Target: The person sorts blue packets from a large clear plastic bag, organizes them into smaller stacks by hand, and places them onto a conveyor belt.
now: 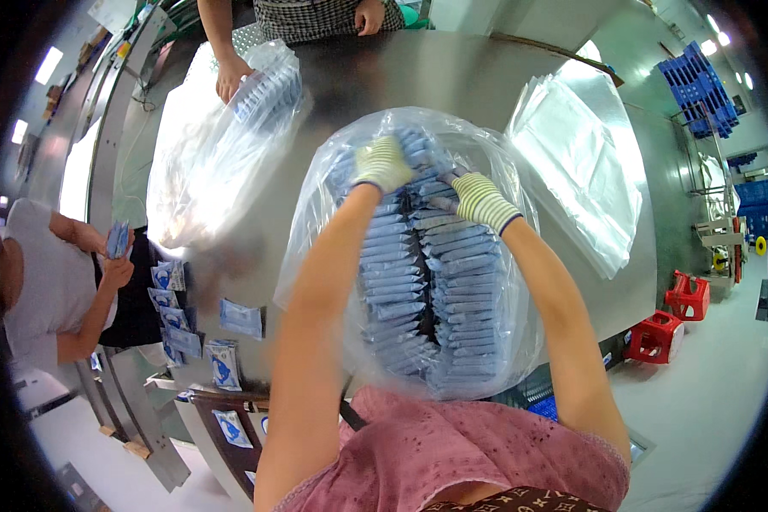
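A large clear plastic bag (316,226) lies on the metal table in front of me, filled with two long rows of flat blue packets (465,294). My left hand (384,164), in a striped knitted glove, reaches into the bag at the far end of the left row; its fingers are blurred and hidden among the packets. Gloved the same way, my right hand (486,201) is at the far end of the right row. Its thumb and fingers, grey at the tips, close around packets there. A dark gap runs between the rows.
Flat clear bags (576,162) lie stacked at right. Across the table, another person's hand (232,78) holds a second filled bag (222,154). A seated person at left handles packets (118,240); loose packets (241,318) lie nearby. Red stools (654,337) stand on the floor.
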`<state>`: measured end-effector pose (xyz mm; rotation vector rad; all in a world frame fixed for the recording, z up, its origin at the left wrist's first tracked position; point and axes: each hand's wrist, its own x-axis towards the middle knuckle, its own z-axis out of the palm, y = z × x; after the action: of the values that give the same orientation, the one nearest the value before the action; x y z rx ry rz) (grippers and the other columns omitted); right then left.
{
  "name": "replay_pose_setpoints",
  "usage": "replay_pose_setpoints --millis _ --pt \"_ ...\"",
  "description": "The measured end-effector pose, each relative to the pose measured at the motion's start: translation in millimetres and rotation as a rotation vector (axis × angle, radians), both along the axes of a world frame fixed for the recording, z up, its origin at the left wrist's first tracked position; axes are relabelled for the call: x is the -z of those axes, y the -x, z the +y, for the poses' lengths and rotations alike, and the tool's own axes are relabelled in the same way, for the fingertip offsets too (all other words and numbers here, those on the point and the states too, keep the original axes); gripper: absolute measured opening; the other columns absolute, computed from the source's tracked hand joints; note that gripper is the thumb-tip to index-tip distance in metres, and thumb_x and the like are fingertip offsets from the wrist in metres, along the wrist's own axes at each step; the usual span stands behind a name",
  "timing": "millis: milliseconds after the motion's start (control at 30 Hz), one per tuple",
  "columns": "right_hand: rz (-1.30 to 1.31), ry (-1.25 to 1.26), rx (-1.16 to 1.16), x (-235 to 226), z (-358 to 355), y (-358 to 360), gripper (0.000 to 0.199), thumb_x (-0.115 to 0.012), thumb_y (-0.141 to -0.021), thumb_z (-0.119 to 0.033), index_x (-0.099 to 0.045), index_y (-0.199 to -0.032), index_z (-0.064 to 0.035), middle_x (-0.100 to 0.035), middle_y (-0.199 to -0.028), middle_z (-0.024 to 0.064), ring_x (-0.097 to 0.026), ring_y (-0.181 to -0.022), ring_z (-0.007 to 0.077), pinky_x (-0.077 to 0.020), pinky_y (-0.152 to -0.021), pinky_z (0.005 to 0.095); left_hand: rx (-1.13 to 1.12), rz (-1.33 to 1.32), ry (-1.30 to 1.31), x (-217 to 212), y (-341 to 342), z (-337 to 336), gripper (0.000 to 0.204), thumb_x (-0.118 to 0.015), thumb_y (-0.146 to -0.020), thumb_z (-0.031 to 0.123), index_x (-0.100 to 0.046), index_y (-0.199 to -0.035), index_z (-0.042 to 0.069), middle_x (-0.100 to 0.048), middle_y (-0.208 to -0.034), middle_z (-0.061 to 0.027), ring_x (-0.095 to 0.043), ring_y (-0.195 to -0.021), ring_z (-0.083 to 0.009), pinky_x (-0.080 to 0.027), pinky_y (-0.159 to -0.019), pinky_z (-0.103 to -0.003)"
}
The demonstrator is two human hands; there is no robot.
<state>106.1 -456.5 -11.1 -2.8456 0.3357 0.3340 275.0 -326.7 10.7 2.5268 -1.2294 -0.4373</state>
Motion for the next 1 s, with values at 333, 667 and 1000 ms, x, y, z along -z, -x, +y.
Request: replay_pose_setpoints --millis 333,667,1000 --pt "-0.144 -0.076 0.310 34 -106 -49 0.070 -0.063 -0.074 -0.024 -0.036 -0.134 0.0000 -0.059 -0.111 0.0273 -0.058 -0.104 0.0390 -0.0458 -0.088 0.0450 0.164 0.039 0.015 23 31 -43 0.050 -0.055 -0.081 0.050 -0.065 -0.102 0.006 -0.065 -0.102 -0.0189 -0.061 -0.095 -0.0344 -0.047 -0.082 -0.046" --pt "-0.640 0.579 0.153 -94 -37 -51 0.054 -0.063 -0.081 -0.019 -0.044 -0.129 -0.0026 -0.051 -0.126 0.0186 -0.049 -0.116 0.0339 -0.0390 -0.097 0.0388 0.002 -0.306 0.284 95 74 -73 0.068 -0.056 -0.077 0.044 -0.046 -0.129 0.001 -0.044 -0.135 -0.0179 -0.035 -0.128 -0.0355 -0.024 -0.103 -0.053" --pt "-0.651 -0.258 -0.362 -43 200 9 0.036 -0.065 -0.080 -0.009 -0.056 -0.113 -0.0011 -0.060 -0.110 0.0143 -0.056 -0.101 0.0319 -0.0403 -0.092 0.0419 0.034 -0.053 0.644 51 142 331 0.041 -0.061 -0.074 0.022 -0.053 -0.112 0.009 -0.053 -0.118 -0.0074 -0.044 -0.119 -0.0279 -0.034 -0.102 -0.043"
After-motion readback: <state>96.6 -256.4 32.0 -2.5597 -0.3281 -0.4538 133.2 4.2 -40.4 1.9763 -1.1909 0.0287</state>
